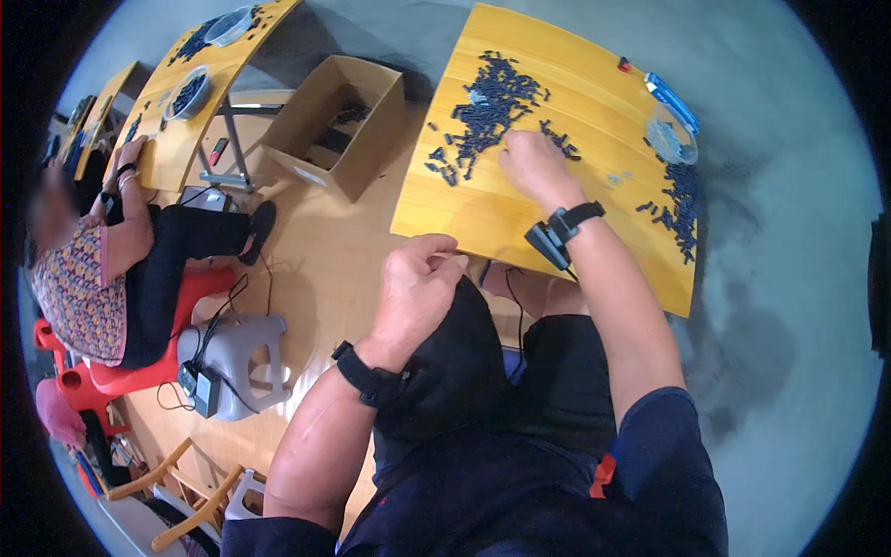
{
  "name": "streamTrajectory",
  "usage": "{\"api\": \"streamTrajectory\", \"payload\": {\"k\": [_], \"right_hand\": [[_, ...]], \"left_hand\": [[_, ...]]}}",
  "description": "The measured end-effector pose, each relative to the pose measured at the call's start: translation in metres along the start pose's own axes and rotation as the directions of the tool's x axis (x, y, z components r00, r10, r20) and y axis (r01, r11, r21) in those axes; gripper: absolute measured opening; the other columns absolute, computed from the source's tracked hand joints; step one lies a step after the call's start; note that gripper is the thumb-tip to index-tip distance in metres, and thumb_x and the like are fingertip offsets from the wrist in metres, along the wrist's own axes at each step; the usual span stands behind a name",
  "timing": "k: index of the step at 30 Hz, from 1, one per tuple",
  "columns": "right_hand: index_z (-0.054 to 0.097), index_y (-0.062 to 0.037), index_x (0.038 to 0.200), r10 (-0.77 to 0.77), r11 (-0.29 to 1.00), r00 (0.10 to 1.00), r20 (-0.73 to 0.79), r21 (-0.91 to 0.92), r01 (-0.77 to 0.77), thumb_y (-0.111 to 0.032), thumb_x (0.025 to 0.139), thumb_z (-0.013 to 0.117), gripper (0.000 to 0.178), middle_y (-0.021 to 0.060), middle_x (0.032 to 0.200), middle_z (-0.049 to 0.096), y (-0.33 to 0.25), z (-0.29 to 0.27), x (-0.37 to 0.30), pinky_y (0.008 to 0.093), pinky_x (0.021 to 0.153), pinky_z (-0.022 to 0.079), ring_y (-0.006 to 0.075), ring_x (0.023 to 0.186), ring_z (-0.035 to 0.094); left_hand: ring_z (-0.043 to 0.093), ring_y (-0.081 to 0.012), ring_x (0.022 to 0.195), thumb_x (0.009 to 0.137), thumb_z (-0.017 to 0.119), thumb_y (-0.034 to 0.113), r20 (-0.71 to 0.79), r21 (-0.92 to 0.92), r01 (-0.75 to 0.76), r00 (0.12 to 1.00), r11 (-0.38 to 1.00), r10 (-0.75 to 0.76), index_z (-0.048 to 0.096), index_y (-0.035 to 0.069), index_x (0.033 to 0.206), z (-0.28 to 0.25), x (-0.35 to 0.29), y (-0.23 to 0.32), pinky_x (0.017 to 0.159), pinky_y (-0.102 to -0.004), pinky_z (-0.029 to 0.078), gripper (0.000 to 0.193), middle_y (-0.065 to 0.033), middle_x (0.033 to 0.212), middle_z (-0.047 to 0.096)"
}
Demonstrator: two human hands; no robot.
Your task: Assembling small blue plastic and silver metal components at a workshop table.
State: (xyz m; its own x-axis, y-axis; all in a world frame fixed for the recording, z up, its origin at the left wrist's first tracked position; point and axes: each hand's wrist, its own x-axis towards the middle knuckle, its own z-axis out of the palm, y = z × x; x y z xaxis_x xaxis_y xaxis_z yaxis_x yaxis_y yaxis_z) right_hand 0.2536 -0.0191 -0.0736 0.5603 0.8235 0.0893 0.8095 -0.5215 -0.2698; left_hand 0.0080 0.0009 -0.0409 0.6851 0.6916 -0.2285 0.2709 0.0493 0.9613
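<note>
My right hand is over the wooden table, fingers curled down at the right edge of a heap of small black plastic parts. Its fingertips are hidden, so whatever they pinch does not show. My left hand is at the table's near left edge, thumb and fingers pressed together; anything in them is too small or hidden to name. A second pile of black parts lies along the right edge, beside a clear plastic tub. Few small clear pieces lie between the piles.
A blue-and-white tube and a small red item lie at the table's far right. An open cardboard box stands on the floor to the left. Beyond it, another person sits at a similar table. A grey stool holds cables.
</note>
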Motion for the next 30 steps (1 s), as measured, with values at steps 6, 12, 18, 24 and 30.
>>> {"api": "streamTrajectory", "payload": {"k": [6, 12, 18, 24, 30], "right_hand": [[0.067, -0.0002, 0.079, -0.014, 1.000, 1.000, 0.027, 0.003, 0.014, -0.007, 0.076, 0.053, 0.015, 0.0247, 0.086, 0.065, 0.000, 0.007, 0.001, 0.0481, 0.076, 0.051, 0.0410, 0.083, 0.064], [0.059, -0.0058, 0.076, 0.126, 0.689, 0.956, 0.266, 0.669, -0.277, -0.015, 0.086, 0.060, 0.014, 0.0039, 0.067, 0.062, -0.003, -0.022, -0.026, 0.0230, 0.045, 0.046, 0.0086, 0.062, 0.062], [0.057, -0.0060, 0.099, -0.071, -0.316, 0.896, 0.438, 0.842, -0.437, -0.011, 0.090, 0.059, 0.010, 0.0082, 0.087, 0.065, -0.002, -0.030, -0.062, 0.0234, 0.052, 0.051, 0.0114, 0.063, 0.062], [0.059, -0.0053, 0.101, -0.099, -0.554, 0.884, 0.458, 0.713, -0.431, -0.010, 0.092, 0.056, 0.011, 0.0098, 0.091, 0.066, -0.011, -0.036, -0.083, 0.0251, 0.059, 0.055, 0.0124, 0.070, 0.065], [0.060, -0.0058, 0.100, -0.106, -0.574, 0.866, 0.488, 0.681, -0.454, -0.013, 0.092, 0.057, 0.011, 0.0110, 0.095, 0.066, -0.019, -0.044, -0.091, 0.0254, 0.061, 0.056, 0.0125, 0.072, 0.066]], "left_hand": [[0.061, -0.0127, 0.076, 0.081, 0.064, 0.007, 0.032, 0.073, 0.011, 0.999, 0.997, -0.014, 0.065, -0.007, 0.099, -0.006, -0.004, 0.008, 0.070, -0.0254, 0.049, 0.022, -0.0092, 0.082, 0.067], [0.064, -0.0164, 0.075, 0.080, 0.063, 0.007, -0.011, 0.071, -0.012, 1.000, 0.997, 0.013, 0.065, -0.008, 0.098, -0.004, -0.003, 0.006, 0.070, -0.0277, 0.050, 0.023, -0.0130, 0.081, 0.068], [0.066, -0.0190, 0.075, 0.080, 0.064, 0.008, -0.033, 0.051, -0.032, 0.999, 0.998, 0.033, 0.065, -0.009, 0.097, -0.004, -0.003, 0.006, 0.069, -0.0294, 0.051, 0.024, -0.0169, 0.080, 0.068], [0.066, -0.0181, 0.075, 0.080, 0.065, 0.008, -0.020, 0.022, -0.022, 1.000, 1.000, 0.022, 0.065, -0.009, 0.097, -0.002, -0.002, 0.004, 0.069, -0.0289, 0.051, 0.024, -0.0163, 0.080, 0.068], [0.065, -0.0166, 0.074, 0.080, 0.065, 0.007, -0.003, 0.011, 0.006, 1.000, 1.000, -0.006, 0.065, -0.010, 0.097, -0.003, -0.003, 0.006, 0.068, -0.0285, 0.051, 0.023, -0.0154, 0.080, 0.068]]}}
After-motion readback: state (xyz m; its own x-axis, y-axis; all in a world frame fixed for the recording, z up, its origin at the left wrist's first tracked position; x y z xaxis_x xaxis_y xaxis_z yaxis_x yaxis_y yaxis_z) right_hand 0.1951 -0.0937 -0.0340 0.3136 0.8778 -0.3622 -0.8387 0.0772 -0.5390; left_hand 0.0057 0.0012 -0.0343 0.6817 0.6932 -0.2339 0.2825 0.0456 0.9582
